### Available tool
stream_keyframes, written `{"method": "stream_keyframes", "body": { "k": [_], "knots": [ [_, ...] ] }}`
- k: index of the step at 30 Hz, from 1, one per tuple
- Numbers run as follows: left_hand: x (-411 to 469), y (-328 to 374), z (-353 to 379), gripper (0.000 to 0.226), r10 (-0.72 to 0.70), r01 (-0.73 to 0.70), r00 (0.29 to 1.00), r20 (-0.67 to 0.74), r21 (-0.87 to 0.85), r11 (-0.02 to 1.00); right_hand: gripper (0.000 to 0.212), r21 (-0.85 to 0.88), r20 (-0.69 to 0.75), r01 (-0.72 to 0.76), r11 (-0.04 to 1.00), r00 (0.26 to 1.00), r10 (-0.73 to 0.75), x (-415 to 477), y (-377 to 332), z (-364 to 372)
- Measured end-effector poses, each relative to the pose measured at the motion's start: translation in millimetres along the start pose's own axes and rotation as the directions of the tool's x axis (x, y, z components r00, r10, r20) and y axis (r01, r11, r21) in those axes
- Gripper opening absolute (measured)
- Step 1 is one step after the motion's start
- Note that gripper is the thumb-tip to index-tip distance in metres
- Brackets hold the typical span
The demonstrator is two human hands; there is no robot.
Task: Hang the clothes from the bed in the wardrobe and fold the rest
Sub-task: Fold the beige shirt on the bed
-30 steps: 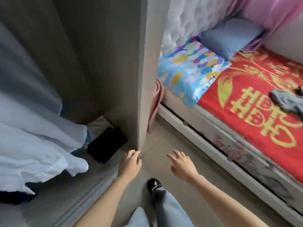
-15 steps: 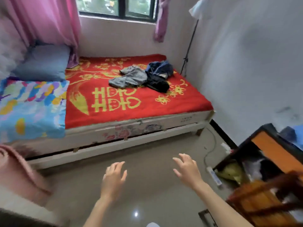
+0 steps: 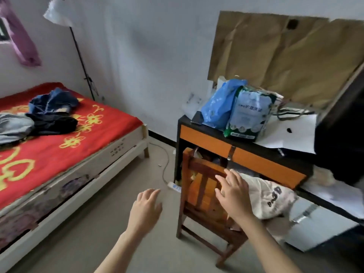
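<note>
Two empty hands hover with fingers loosely spread, the left hand (image 3: 146,208) over the floor (image 3: 118,194), the right hand (image 3: 233,194) in front of a wooden chair (image 3: 199,186) tucked at the bench (image 3: 206,138). Clothes (image 3: 45,115), blue, black and grey, lie heaped on the red-covered bed (image 3: 98,131), well apart to the left.
</note>
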State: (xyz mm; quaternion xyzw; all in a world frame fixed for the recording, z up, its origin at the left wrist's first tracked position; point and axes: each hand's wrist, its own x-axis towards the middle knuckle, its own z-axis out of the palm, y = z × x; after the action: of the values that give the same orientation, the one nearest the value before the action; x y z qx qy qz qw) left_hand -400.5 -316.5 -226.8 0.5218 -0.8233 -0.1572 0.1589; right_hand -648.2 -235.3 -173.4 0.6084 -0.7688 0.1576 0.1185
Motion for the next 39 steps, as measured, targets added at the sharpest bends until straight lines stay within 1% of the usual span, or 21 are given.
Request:
{"method": "stream_keyframes", "body": {
  "k": [1, 3, 4, 5, 7, 8, 9, 12, 15, 19, 22, 23, 25, 26, 27, 28, 30, 32, 34, 37, 39],
  "knots": [
    [6.0, 23.7, 12.1, 0.046, 0.061, -0.061, 0.998, 0.014, -0.008, 0.998, 0.048, -0.034, 0.019, -0.075, 0.997, 0.997, 0.076, -2.5, 26.0, -5.5],
    [14.1, 68.0, 34.1, 0.045, 0.154, -0.153, 0.988, 0.029, -0.034, 0.988, 0.053, -0.148, 0.112, -0.233, 0.961, 0.962, 0.251, -9.5, 73.7, -17.8],
    [16.4, 89.0, 45.8, 0.046, 0.197, -0.196, 0.980, 0.040, -0.033, 0.980, 0.054, -0.220, 0.131, -0.286, 0.933, 0.939, 0.318, -15.9, 95.9, -19.3],
    [17.6, 105.3, 56.5, 0.047, 0.234, -0.233, 0.970, 0.060, -0.022, 0.972, 0.053, -0.243, 0.129, -0.300, 0.922, 0.933, 0.337, -22.5, 109.3, -21.6],
    [22.1, 126.9, 72.5, 0.051, 0.290, -0.293, 0.951, 0.108, 0.012, 0.956, 0.044, -0.268, 0.142, -0.206, 0.941, 0.958, 0.250, -29.0, 118.7, -19.5],
    [27.9, 140.7, 78.4, 0.054, 0.321, -0.327, 0.939, 0.123, 0.031, 0.945, 0.041, -0.274, 0.103, -0.183, 0.944, 0.970, 0.218, -32.2, 123.5, -18.8],
    [33.9, 151.9, 82.9, 0.058, 0.345, -0.354, 0.928, 0.139, 0.044, 0.934, 0.042, -0.275, 0.065, -0.183, 0.944, 0.976, 0.208, -32.7, 123.2, -19.7],
    [55.5, 187.2, 92.7, 0.073, 0.410, -0.430, 0.895, 0.178, 0.091, 0.898, 0.048, -0.273, 0.062, -0.217, 0.937, 0.968, 0.243, -28.0, 123.6, -23.3],
    [65.8, 213.8, 104.6, 0.080, 0.463, -0.502, 0.854, 0.236, 0.143, 0.853, 0.048, -0.249, 0.047, -0.223, 0.942, 0.969, 0.241, -30.4, 127.6, -22.1],
    [69.8, 225.7, 116.5, 0.077, 0.461, -0.518, 0.846, 0.268, 0.212, 0.828, 0.041, -0.220, 0.031, -0.188, 0.957, 0.979, 0.200, -33.2, 133.5, -20.5],
    [69.3, 225.1, 117.6, 0.074, 0.456, -0.517, 0.852, 0.257, 0.281, 0.808, 0.036, -0.209, 0.022, -0.215, 0.954, 0.974, 0.224, -31.7, 133.3, -20.3],
    [68.2, 224.4, 117.3, 0.074, 0.457, -0.520, 0.851, 0.261, 0.291, 0.803, 0.031, -0.209, 0.034, -0.235, 0.949, 0.968, 0.247, -30.7, 133.8, -20.7],
    [65.3, 221.4, 116.1, 0.074, 0.455, -0.517, 0.852, 0.258, 0.283, 0.808, 0.020, -0.174, 0.108, -0.265, 0.948, 0.952, 0.286, -26.5, 132.2, -24.3],
    [64.0, 220.0, 114.7, 0.074, 0.454, -0.512, 0.854, 0.253, 0.260, 0.818, 0.024, -0.143, 0.129, -0.271, 0.952, 0.948, 0.290, -24.6, 134.5, -23.2],
    [62.7, 218.2, 112.5, 0.075, 0.454, -0.504, 0.858, 0.241, 0.226, 0.833, 0.029, -0.101, 0.166, -0.271, 0.957, 0.944, 0.285, -22.9, 135.1, -23.6],
    [61.4, 216.0, 109.7, 0.077, 0.453, -0.492, 0.865, 0.217, 0.187, 0.850, 0.030, -0.057, 0.165, -0.275, 0.960, 0.946, 0.280, -21.7, 133.6, -25.4],
    [58.7, 209.3, 101.2, 0.084, 0.446, -0.459, 0.884, 0.139, 0.086, 0.884, 0.029, 0.009, 0.115, -0.249, 0.968, 0.962, 0.246, -19.9, 124.7, -31.5],
    [53.9, 196.2, 89.1, 0.095, 0.412, -0.410, 0.908, 0.073, -0.043, 0.911, 0.025, 0.063, 0.085, -0.179, 0.982, 0.981, 0.173, -14.1, 108.2, -37.2],
    [48.3, 180.5, 74.2, 0.101, 0.379, -0.372, 0.925, 0.008, -0.174, 0.912, 0.023, 0.134, 0.042, -0.090, 0.987, 0.995, 0.085, -7.5, 87.2, -41.4],
    [38.2, 148.1, 47.6, 0.096, 0.285, -0.326, 0.943, -0.170, -0.308, 0.894, 0.023, 0.289, 0.007, 0.043, 0.956, 0.999, -0.047, 10.3, 40.7, -43.9],
    [32.2, 120.1, 28.6, 0.080, 0.221, -0.333, 0.912, -0.347, -0.309, 0.891, 0.024, 0.401, 0.000, 0.125, 0.907, 0.991, -0.136, 22.1, 3.5, -43.7]
  ]
}}
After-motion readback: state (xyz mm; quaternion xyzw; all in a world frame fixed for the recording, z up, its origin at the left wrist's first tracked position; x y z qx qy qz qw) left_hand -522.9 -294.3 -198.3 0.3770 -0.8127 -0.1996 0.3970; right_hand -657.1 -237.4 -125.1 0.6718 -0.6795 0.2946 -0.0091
